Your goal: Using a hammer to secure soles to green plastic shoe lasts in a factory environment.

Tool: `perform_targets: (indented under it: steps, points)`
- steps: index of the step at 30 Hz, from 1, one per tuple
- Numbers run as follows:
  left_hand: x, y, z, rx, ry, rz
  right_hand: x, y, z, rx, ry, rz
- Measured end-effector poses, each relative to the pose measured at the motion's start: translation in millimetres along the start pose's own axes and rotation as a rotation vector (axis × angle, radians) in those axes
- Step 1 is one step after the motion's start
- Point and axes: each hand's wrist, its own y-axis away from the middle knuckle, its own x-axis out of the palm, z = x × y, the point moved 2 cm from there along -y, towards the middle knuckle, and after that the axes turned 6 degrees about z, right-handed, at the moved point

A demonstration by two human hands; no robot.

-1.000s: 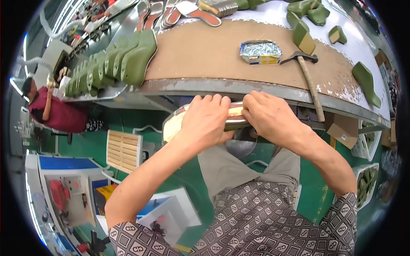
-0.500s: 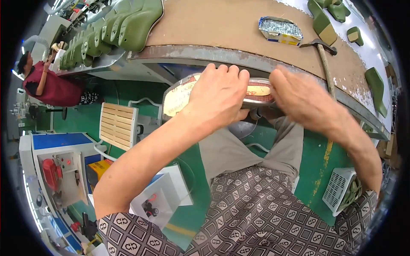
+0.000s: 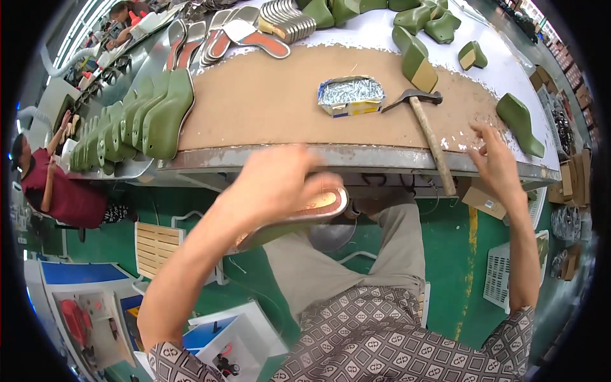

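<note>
While our left hand lies blurred across the green shoe last, we note that the last sits insole-up on our side of the table, below its top and above our trousers.

Left fingers: bent over the insole; we cannot tell whether they pinch it or only rest there. Right hand: fingers spread, slightly curled, nothing visible between them, near the table's right edge, between the hammer and a loose last.

Risks, our judgement:
1. Slip. Whatever supports the shoe last is hidden from us; if the left hold is weak, it could roll or drop to the floor.
2. Hammer. Its handle overhangs the table edge; a brush from our right forearm could swing it off.
3. Spill. The hammer's pointed end lies just beside the open carton of nails; a knocked handle could tip it.
4. Pricks. Careless fingers reaching into the jumbled nails could meet points.
</note>
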Motion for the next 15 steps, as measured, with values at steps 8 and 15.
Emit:
perform_targets:
  steps: [8, 15]
  points:
    - [-12.7, -196.1, 47.5, -0.14, -0.03, -0.266, 68.0, -32.6, 44.3, -0.071, -0.015, 0.051]
    - [-19.0, -190.5, 51.7, -0.108, 0.242, -0.289, 93.0, -40.3, 28.7, -0.125, 0.006, -0.088]
